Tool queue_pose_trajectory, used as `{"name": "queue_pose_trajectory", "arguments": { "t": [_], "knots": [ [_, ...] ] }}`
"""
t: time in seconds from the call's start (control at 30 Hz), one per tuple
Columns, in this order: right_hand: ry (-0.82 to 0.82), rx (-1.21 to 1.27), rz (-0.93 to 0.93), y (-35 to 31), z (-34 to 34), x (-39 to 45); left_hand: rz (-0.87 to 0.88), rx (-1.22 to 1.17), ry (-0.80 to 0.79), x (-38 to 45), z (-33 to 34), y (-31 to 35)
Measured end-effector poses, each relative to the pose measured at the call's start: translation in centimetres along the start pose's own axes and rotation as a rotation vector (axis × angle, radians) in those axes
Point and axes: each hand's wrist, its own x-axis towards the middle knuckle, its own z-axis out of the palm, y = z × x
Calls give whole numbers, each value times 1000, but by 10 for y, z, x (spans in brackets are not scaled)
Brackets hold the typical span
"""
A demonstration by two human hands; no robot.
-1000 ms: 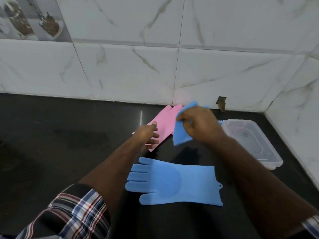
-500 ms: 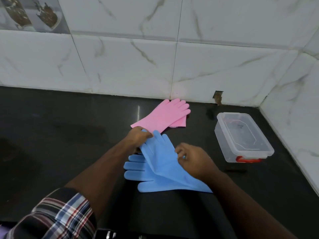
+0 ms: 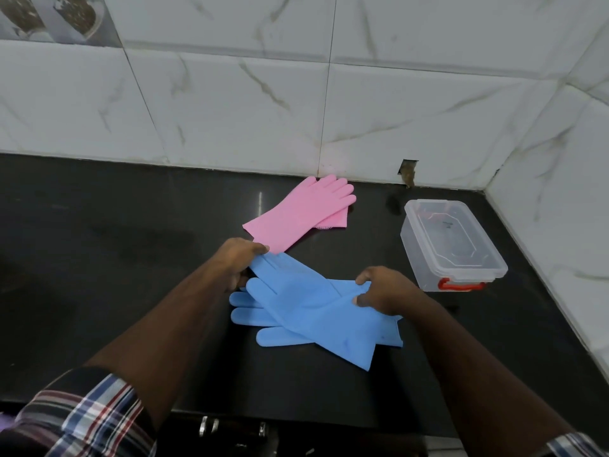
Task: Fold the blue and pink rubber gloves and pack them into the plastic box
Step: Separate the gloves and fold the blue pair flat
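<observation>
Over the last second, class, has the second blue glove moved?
Yes. The upper blue glove, earlier raised near the pink gloves, now lies across the lower blue glove on the counter, nearer the person.

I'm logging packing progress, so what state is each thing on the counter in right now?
Upper blue rubber glove: unfolded, laid crosswise over the other, held by both hands.
Lower blue rubber glove: flat on the counter, unfolded.
Pink rubber gloves: stacked flat near the wall, unfolded, untouched.
Clear plastic box with red latch: lid on, no gloves inside.
Left hand: grips the glove's fingertips.
Right hand: pinches the cuff end.
</observation>
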Motion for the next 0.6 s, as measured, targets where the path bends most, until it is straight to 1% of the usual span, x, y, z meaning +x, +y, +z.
{"name": "queue_pose_trajectory", "arguments": {
  "t": [0.13, 0.23, 0.3, 0.37, 0.47, 0.53, 0.6],
  "knots": [
    [72, 236, -29, 3, -13, -1, 26, -51, -15, -16, -8, -1],
    [169, 319, -38, 3, -26, 0, 10, -94, -31, -28, -17, -6],
    [220, 266, -35, 5, -28, 4, -33, 10, -91, -34, -23, -14],
    [188, 154, -13, 8, -24, 6, -69, 207, -136, -37, -30, -22],
    [94, -34, 9, 15, -12, 9, -35, 376, -75, -32, -38, -33],
    [72, -88, 5, 16, -7, 11, 34, 472, -7, -26, -41, -38],
    [80, -99, -2, 15, -5, 15, 82, 536, 1, -25, -41, -39]
  ]
}}
